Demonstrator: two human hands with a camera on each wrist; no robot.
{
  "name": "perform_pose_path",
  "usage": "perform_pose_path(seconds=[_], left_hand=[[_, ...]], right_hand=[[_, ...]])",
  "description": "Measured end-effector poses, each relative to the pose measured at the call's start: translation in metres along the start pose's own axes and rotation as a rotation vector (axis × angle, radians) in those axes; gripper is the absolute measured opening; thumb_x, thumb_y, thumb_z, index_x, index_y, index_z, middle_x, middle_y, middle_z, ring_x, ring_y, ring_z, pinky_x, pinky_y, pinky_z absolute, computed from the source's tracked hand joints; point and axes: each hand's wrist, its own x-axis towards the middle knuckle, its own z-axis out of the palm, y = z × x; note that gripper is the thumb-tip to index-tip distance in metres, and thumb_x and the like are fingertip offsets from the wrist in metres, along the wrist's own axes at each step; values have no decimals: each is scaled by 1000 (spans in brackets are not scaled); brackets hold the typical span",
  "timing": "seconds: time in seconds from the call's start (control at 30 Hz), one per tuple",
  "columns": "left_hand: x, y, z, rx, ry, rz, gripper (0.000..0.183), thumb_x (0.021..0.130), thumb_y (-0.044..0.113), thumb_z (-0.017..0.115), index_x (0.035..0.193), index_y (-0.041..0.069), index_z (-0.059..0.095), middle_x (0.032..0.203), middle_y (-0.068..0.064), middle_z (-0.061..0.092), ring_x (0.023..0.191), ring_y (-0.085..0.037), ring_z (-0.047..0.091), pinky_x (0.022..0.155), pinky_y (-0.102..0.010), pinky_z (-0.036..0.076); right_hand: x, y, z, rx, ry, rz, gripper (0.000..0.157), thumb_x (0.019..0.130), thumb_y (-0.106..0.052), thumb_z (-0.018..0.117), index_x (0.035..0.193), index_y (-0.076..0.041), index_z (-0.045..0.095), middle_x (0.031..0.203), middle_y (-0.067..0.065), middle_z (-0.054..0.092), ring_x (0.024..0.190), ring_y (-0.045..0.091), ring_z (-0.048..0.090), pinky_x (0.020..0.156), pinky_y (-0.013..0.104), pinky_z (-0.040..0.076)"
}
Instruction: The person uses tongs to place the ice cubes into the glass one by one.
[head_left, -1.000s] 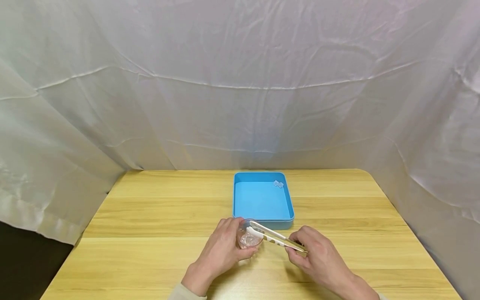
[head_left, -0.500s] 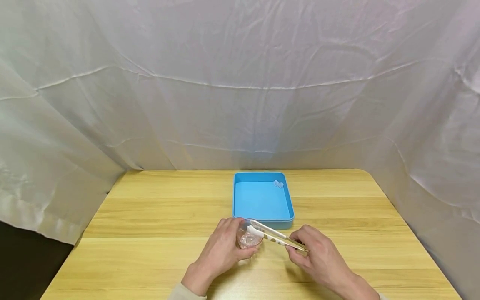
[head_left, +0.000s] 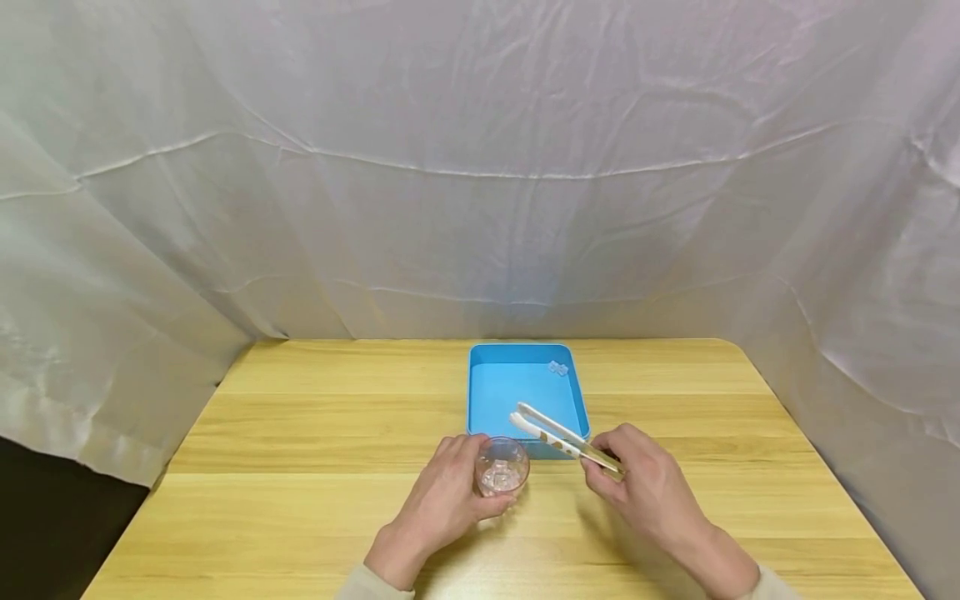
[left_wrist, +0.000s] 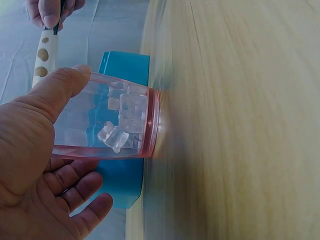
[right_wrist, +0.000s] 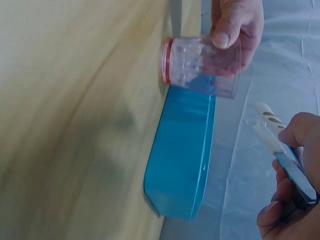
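Note:
A clear, pink-tinted cup (head_left: 502, 467) stands on the table with several clear ice-like cubes (left_wrist: 131, 115) at its bottom. My left hand (head_left: 444, 504) holds it near the rim, thumb on one side and fingers on the other. My right hand (head_left: 651, 492) grips a pair of tongs (head_left: 555, 435), white with brown spots and gold-coloured toward the handle. The tongs' tips hover over the near part of a blue tray (head_left: 480, 392), slightly apart, with nothing visible between them. Two or so clear cubes (head_left: 558, 367) lie in the tray's far right corner.
The wooden table (head_left: 315, 467) carries the tray behind the cup, close to it. A grey-white curtain (head_left: 495, 208) hangs along the back and both sides. The table's left edge drops to a dark area.
My right hand has lifted the tongs out of the cup and shifted them up and forward, over the tray's near edge. My left hand and the cup have stayed in place.

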Motion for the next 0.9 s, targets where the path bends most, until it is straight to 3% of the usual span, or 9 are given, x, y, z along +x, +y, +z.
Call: perform_pose_path(seconds=[0.2, 0.43, 0.7, 0.9], left_hand=[[0, 0, 0, -3, -11, -8, 76, 79, 43, 93, 136, 6, 60, 127, -5, 68, 121, -21, 58, 105, -43, 55], [0, 1, 0, -3, -11, -10, 77, 78, 43, 93, 136, 5, 60, 127, -5, 68, 121, -21, 58, 105, -43, 55], [0, 0, 0, -15, -24, -30, 77, 79, 45, 92, 137, 7, 59, 127, -3, 67, 120, -20, 58, 105, -42, 55], [0, 0, 0, -20, -21, -33, 77, 78, 45, 93, 137, 7, 60, 126, -3, 68, 121, -20, 58, 105, -42, 55]], right_hand=[[11, 9, 0, -43, -18, 81, 19, 78, -4, 85, 92, -7, 72, 82, -4, 63, 69, 1, 47, 56, 20, 47], [19, 19, 4, -94, -58, 198, 14, 83, -7, 84, 91, -6, 73, 80, -2, 61, 65, 5, 43, 54, 23, 43], [24, 27, 10, -145, -192, 358, 16, 90, -17, 78, 94, -2, 71, 80, 4, 59, 63, 13, 44, 54, 26, 41], [26, 32, 12, -176, -256, 409, 21, 93, -20, 75, 97, 1, 70, 80, 5, 57, 63, 16, 45, 53, 28, 40]])
